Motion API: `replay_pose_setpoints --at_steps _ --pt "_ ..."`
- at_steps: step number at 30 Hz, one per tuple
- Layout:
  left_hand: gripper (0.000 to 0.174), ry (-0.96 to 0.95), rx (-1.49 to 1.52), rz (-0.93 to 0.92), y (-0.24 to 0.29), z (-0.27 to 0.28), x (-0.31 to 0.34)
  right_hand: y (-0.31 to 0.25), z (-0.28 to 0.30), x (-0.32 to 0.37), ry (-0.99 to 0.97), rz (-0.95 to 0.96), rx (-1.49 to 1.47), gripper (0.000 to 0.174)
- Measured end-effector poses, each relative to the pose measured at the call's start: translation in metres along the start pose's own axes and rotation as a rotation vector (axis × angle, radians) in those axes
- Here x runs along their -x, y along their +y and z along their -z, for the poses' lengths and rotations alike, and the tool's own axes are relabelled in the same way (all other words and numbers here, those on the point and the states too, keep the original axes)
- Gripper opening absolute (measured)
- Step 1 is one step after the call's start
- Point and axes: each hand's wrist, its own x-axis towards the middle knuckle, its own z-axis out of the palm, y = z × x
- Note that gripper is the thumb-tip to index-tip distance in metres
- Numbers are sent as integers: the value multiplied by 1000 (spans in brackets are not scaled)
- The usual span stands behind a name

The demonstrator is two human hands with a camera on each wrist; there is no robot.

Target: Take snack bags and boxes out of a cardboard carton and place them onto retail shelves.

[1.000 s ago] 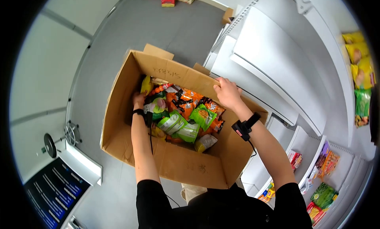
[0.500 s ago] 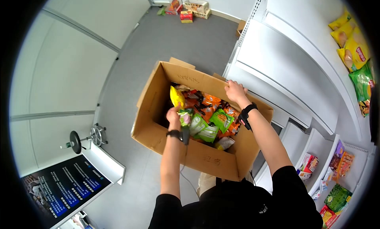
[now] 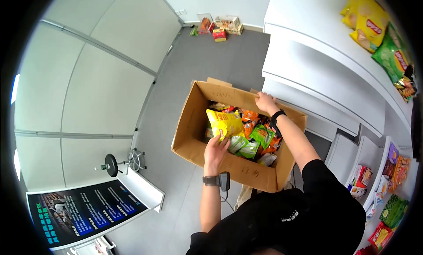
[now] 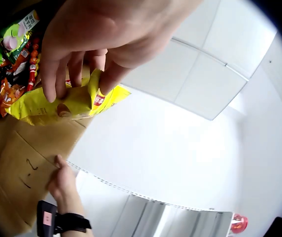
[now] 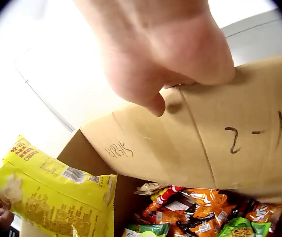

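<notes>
My left hand [image 3: 215, 153] pinches a yellow bag of chips [image 3: 225, 123] by one edge, thumb on one face and fingers on the other. The bag is raised over the left part of an open cardboard box [image 3: 187, 131], and in the right wrist view its printed back [image 5: 57, 192] shows. My right hand [image 3: 266, 103] grips the far rim of the box, with the thumb [image 5: 156, 104] on the inner wall and the other fingers hidden behind it. Below lie orange snack packets [image 5: 207, 205] and green packets [image 3: 262, 135] in a jumble.
White shelves [image 3: 308, 74] stand along the right, with yellow chip bags [image 3: 368, 21] on an upper one and boxed snacks [image 3: 361, 175] lower down. A wheeled stool [image 3: 112, 164] and a dark sign board [image 3: 83, 211] are at left. Cartons [image 3: 229, 24] sit by the far wall.
My left hand has come up out of the box with the yellow chip bag and moved toward me. My right hand stays on the box rim. The head view has shifted.
</notes>
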Motion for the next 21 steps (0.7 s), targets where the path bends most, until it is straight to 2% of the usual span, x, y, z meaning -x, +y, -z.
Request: replay_pose_setpoints --at_steps 6,9,12,14,19,21 --pt "16 -147 -27 -8 2 -23 38 16 27 67 126 255 -168 53" --pt "17 -208 -15 5 -2 -43 52 8 34 131 26 433 -316 70" --pt "17 -330 -10 54 -12 -59 57 -6 29 183 89 588 -413 81" --pt "16 -339 -10 82 -16 -74 63 -7 18 202 247 521 -313 91" --pt "25 -468 -67 107 -21 -100 74 -20 34 241 606 488 -279 89" --pt "28 -505 -77 126 -27 -113 83 -22 44 250 688 476 -241 87"
